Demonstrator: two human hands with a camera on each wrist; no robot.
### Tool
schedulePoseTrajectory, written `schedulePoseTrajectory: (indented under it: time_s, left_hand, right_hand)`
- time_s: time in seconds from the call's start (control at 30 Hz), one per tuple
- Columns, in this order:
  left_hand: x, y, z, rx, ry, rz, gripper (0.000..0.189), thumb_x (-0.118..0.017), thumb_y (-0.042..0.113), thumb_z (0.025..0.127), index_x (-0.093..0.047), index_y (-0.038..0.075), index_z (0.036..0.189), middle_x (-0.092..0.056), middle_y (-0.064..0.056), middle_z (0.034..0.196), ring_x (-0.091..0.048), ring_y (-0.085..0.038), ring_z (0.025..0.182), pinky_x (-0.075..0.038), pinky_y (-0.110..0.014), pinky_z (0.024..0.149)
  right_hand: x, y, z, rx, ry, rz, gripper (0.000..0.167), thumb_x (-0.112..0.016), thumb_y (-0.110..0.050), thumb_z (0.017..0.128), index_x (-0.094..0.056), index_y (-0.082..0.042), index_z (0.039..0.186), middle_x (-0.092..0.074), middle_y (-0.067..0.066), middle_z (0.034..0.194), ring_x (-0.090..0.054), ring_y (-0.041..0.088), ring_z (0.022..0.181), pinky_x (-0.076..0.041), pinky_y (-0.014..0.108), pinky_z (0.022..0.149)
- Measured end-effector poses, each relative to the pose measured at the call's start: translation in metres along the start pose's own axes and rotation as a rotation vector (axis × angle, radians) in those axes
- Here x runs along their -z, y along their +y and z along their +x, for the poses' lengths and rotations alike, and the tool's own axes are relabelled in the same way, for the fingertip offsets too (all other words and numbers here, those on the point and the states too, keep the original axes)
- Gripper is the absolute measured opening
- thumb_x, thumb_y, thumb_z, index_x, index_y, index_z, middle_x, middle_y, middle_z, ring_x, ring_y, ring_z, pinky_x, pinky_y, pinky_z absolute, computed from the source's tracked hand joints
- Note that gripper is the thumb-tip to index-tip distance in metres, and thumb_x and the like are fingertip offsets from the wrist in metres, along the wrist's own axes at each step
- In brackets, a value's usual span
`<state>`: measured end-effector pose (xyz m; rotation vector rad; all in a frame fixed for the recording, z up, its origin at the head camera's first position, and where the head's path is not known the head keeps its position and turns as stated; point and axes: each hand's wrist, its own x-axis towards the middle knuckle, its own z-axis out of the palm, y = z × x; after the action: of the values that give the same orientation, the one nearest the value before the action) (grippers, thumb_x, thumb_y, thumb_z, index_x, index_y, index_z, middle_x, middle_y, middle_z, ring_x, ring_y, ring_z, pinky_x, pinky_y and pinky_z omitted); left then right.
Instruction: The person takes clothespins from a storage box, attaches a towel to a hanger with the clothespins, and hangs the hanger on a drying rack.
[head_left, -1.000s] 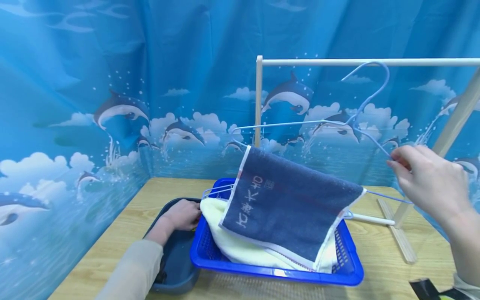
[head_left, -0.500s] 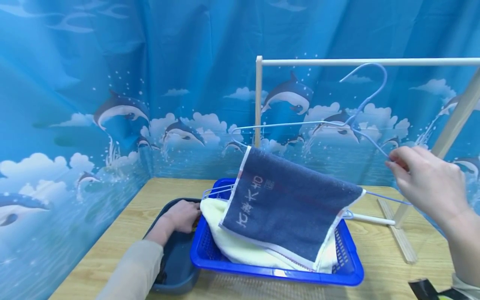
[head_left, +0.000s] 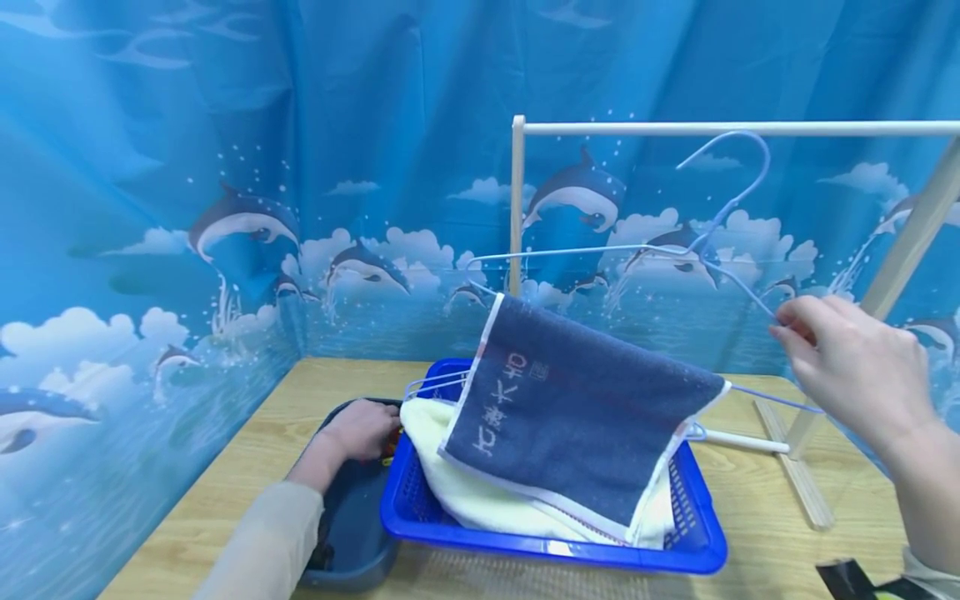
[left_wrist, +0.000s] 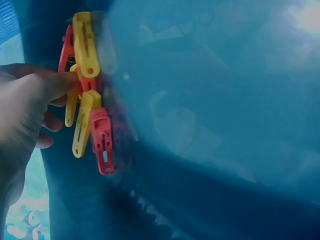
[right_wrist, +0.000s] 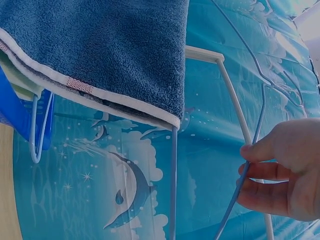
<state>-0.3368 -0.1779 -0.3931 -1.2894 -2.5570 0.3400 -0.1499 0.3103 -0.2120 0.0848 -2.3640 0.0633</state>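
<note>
In the head view my right hand (head_left: 862, 375) pinches the right shoulder of a light-blue wire hanger (head_left: 720, 237), held up tilted. Over its bottom bar hangs a folded navy towel (head_left: 585, 408) with white edging and white characters. The right wrist view shows thumb and fingers around the hanger wire (right_wrist: 254, 135). My left hand (head_left: 362, 429) reaches into a dark grey tray (head_left: 352, 575) at the left. In the left wrist view that hand (left_wrist: 30, 100) pinches at a red clothespin (left_wrist: 89, 84) amid several red and yellow ones; its grip is partly hidden.
A blue plastic basket (head_left: 551, 546) stands mid-table with a pale yellow towel (head_left: 480, 492) and more wire hangers (head_left: 438, 382) in it. Behind it to the right rises a wooden rack with a white rail (head_left: 637, 127). A dolphin-print curtain (head_left: 360, 167) backs the wooden table (head_left: 750, 517).
The hanger and right hand have shifted slightly, the hook a little lower and further left. More red and yellow shows beside my left fingers in the tray.
</note>
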Motion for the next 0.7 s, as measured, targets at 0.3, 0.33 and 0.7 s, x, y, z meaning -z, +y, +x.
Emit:
schedulePoseTrajectory:
  time_s: [0.3, 0.33, 0.7]
  left_hand:
    - [0.008, -0.009, -0.012, 0.111, 0.082, -0.091, 0.019, -0.069, 0.009, 0.071, -0.052, 0.015, 0.069, -0.051, 0.004, 0.065, -0.051, -0.016, 0.054, -0.041, -0.034, 0.048]
    - [0.009, -0.010, -0.013, 0.118, 0.094, -0.101, 0.019, -0.070, 0.009, 0.072, -0.052, 0.015, 0.069, -0.051, 0.004, 0.065, -0.051, -0.016, 0.054, -0.041, -0.034, 0.047]
    - [0.023, -0.016, -0.018, 0.155, 0.216, -0.128, 0.013, -0.072, 0.011, 0.073, -0.059, 0.015, 0.072, -0.056, 0.006, 0.067, -0.052, -0.011, 0.055, -0.042, -0.030, 0.048]
  right_hand:
    - [-0.001, -0.001, 0.001, -0.007, -0.013, -0.001, 0.006, -0.060, -0.002, 0.086, -0.059, 0.002, 0.089, -0.053, 0.011, 0.070, -0.045, 0.023, 0.054, -0.030, 0.034, 0.043]
    - [-0.001, 0.000, 0.001, -0.008, -0.014, -0.002, 0.005, -0.060, -0.002, 0.086, -0.059, 0.001, 0.089, -0.053, 0.011, 0.070, -0.044, 0.023, 0.054, -0.030, 0.034, 0.043]
    - [-0.003, -0.002, 0.001, -0.007, -0.026, -0.004, 0.006, -0.061, -0.003, 0.086, -0.059, 0.001, 0.089, -0.053, 0.012, 0.071, -0.046, 0.024, 0.056, -0.030, 0.034, 0.044]
